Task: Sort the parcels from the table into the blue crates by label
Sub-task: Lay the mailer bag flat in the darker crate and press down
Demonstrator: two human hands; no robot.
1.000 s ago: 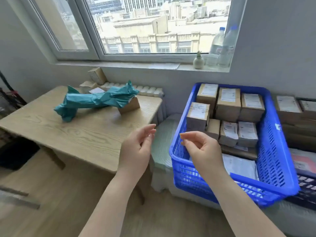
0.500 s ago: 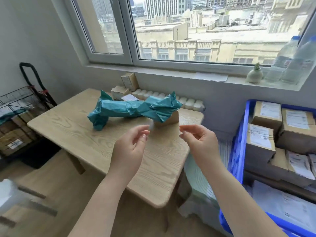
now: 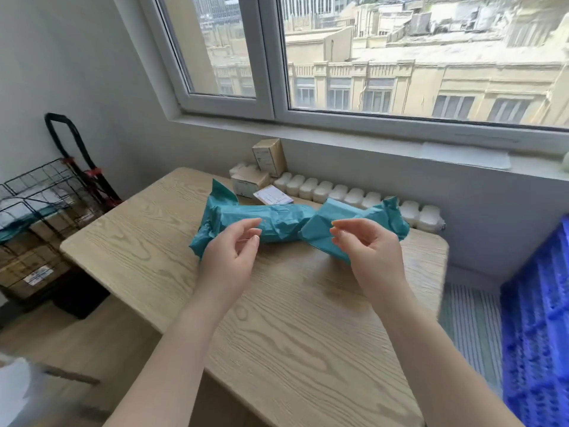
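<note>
At far left a wire cart (image 3: 37, 211) stands on the floor with boxes in it. On the wooden bench (image 3: 301, 328) lies a long teal parcel (image 3: 277, 221), crosswise, towards the far side; its right end looks propped up on something hidden behind the right hand. The left hand (image 3: 229, 260) hovers just near of its left half, fingers loosely curled and holding nothing. The right hand (image 3: 369, 251) does likewise before the right half — relaxed, empty, thumb and fingers a little apart. Small cardboard boxes (image 3: 261, 171) sit beyond the parcel by the wall. The blue crate (image 3: 535, 334) shows at the right edge.

The wrapper is crinkled plastic film, so probably soft and slippery, sagging at a twisted waist — likely light. Best taken with both hands round the two fuller halves, not by the loose flapping ends.
</note>
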